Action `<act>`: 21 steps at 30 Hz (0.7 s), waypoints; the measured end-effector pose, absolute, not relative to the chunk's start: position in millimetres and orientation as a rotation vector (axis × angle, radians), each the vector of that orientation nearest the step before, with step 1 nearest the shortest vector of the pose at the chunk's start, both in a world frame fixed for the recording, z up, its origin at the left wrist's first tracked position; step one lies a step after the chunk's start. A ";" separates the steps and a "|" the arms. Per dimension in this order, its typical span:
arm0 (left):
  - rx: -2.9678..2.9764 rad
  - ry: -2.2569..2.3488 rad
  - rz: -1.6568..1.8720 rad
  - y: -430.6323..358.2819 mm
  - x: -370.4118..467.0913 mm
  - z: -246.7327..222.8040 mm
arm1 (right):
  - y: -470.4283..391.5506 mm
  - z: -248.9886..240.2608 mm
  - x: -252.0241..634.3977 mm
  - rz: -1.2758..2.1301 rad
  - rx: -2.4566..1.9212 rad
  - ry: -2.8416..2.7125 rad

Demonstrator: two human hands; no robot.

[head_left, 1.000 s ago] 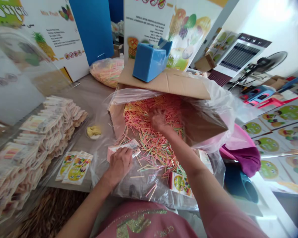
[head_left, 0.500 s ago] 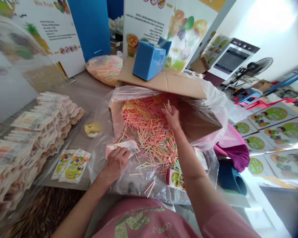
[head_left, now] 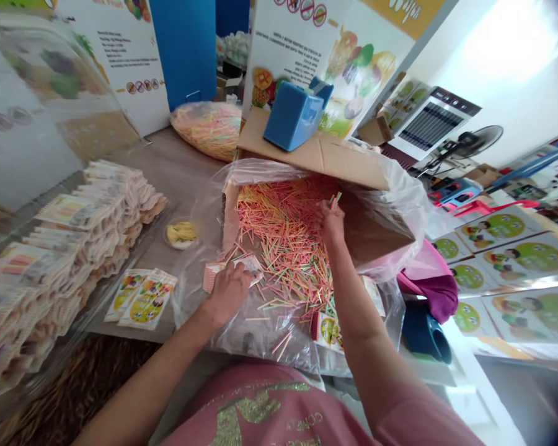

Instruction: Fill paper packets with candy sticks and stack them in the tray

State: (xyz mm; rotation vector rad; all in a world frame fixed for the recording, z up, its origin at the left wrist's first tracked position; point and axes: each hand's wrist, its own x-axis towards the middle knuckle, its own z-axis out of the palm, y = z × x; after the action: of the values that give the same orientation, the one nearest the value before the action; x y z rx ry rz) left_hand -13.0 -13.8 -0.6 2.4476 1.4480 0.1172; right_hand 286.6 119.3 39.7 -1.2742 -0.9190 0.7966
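1. Pink and pale-green sticks (head_left: pixel 337 199) poke out of your right hand (head_left: pixel 332 223), its fingers closed round a small bunch whose number is hidden.
2. Squeeze lightly and level the ends; sticks this thin would probably snap under a hard grip. Do it above the heap (head_left: pixel 288 238), so strays fall back there.
3. Your left hand (head_left: pixel 230 290) lies over a printed packet (head_left: pixel 211 272) toward the table's (head_left: pixel 160 162) near edge; you cannot tell whether it pinches or merely presses. Light, flat pressure should steady the packet without creasing it.
4. The heap, too many to count, spills from one carton (head_left: pixel 374 232) whose open side faces the near edge.
5. Close to that edge, two fruit packets (head_left: pixel 149 300) overlap left of your left hand; one red-edged packet (head_left: pixel 327 331) lies beside your right forearm.
6. Farther out: one dish of yellow bands (head_left: pixel 181 234), one blue tape dispenser (head_left: pixel 292 118) on the carton's flap, one clear bag (head_left: pixel 207 129) toward the far edge.
7. Toward the table's left edge, stacked packets (head_left: pixel 93 232) lie in rows too dense to count.
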 end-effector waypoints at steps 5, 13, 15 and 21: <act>2.550 1.385 0.309 -21.5 -20.3 -9.3 | 111.7 50.6 278.0 0.787 -1.193 -0.723; 2.511 1.393 0.547 -19.2 -32.7 -19.0 | 106.2 35.3 267.4 0.955 -1.268 -0.840; 2.482 1.432 0.541 -14.0 -31.7 -18.4 | 99.4 34.4 262.9 1.009 -1.193 -0.903; 2.499 1.527 0.618 -15.9 -31.9 -22.7 | 85.0 24.1 208.6 1.059 -1.106 -1.324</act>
State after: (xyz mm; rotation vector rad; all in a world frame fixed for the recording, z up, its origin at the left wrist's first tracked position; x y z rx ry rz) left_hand -31.9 -15.9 -22.7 2.4991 1.5272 0.6178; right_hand 208.6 85.0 24.1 -1.1062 -1.3239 1.0595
